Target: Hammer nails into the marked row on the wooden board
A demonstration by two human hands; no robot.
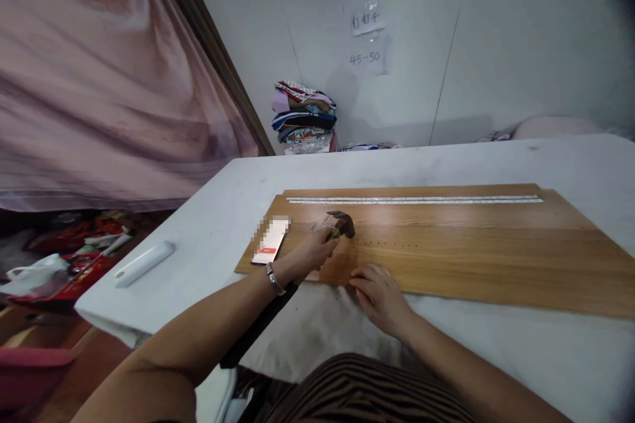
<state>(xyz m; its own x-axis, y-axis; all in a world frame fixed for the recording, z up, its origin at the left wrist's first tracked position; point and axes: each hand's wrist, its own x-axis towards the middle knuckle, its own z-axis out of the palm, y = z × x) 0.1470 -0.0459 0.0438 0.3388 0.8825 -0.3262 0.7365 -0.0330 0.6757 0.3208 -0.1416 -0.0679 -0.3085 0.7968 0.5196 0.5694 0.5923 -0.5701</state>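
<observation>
My left hand grips a claw hammer by the handle, close below its dark metal head. The black end of the handle slants down toward me under my forearm. The hammer head is over a wooden board, beside a row of several small nails standing in it. Loose nails lie just behind my left hand, partly covered by it and the hammer. At the board's near edge is my right hand, fingers curled and fingertips close together; anything between them is too small to make out.
A lit phone lies on the board's left end. Two white marked strips run along its far side. The white table also carries a white elongated object. Folded clothes are stacked behind it; a pink curtain hangs left.
</observation>
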